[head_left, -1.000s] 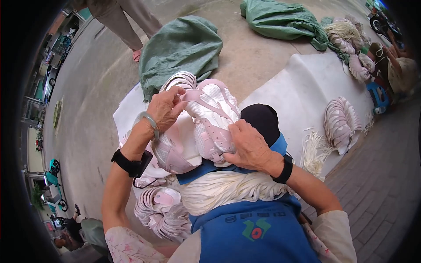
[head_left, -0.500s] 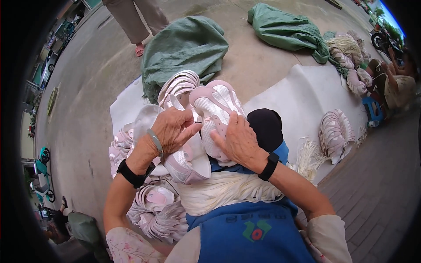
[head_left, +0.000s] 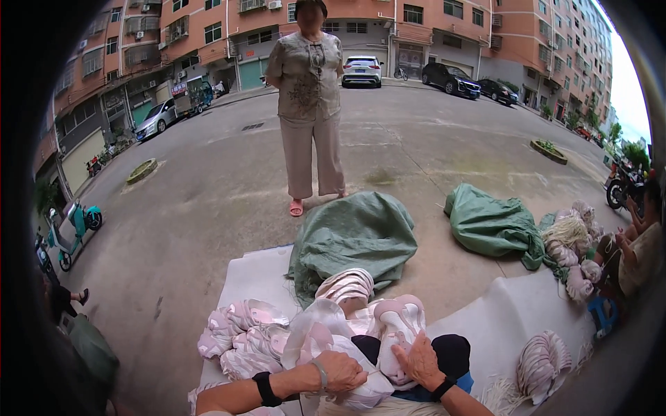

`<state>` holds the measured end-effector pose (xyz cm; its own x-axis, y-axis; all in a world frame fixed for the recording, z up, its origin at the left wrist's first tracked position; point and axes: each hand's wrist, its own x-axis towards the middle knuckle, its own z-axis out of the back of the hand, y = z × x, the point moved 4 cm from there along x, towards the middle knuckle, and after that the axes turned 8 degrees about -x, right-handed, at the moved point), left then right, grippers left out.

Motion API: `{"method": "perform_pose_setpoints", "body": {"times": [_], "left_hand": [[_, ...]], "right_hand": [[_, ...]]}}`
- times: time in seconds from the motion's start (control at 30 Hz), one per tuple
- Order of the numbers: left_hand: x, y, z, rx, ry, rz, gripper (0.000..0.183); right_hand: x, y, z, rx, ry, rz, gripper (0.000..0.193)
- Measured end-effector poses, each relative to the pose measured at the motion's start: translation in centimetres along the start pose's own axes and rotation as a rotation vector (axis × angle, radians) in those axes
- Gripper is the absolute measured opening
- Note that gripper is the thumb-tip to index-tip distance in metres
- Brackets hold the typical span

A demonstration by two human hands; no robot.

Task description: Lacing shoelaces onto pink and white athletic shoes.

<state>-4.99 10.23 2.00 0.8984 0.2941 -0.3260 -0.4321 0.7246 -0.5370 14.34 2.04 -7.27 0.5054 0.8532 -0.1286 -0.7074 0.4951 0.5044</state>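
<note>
My left hand (head_left: 340, 371) is closed with its fingertips pinched together, over a loose white-and-pink shoe upper (head_left: 369, 392) in my lap. What the pinch holds is too small to make out. My right hand (head_left: 420, 362) grips the side of another pink-and-white shoe upper (head_left: 401, 317), thumb on its front and fingers at its edge. This upper stands toe away from me, beside my dark-covered knee (head_left: 451, 352). More white and pink uppers (head_left: 243, 329) lie heaped left of my hands, and a nested stack of them (head_left: 345, 284) sits just beyond.
Green sacks (head_left: 354, 232) (head_left: 496, 223) lie past a pale sheet (head_left: 479, 305). On its right rests a bundle of uppers (head_left: 543, 364), near loose cream laces (head_left: 501, 396). A person (head_left: 309, 111) stands ahead; another person (head_left: 637, 246) sits far right beside more bundles (head_left: 569, 236).
The view has tipped up, showing the standing person and the buildings. My left hand has drawn away from the upper in my right hand, which keeps its grip.
</note>
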Motion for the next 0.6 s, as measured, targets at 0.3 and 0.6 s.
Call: {"method": "perform_pose_setpoints", "body": {"times": [0.3, 0.6], "left_hand": [[-3.3, 0.5, -1.7, 0.118, 0.111, -0.094, 0.036], [-5.2, 2.1, -2.5, 0.259, 0.020, -0.294, 0.028]], "right_hand": [[1.2, -0.5, -1.0, -0.012, -0.063, 0.037, 0.084], [2.0, -1.2, -1.4, -0.036, -0.050, 0.091, 0.076]]}}
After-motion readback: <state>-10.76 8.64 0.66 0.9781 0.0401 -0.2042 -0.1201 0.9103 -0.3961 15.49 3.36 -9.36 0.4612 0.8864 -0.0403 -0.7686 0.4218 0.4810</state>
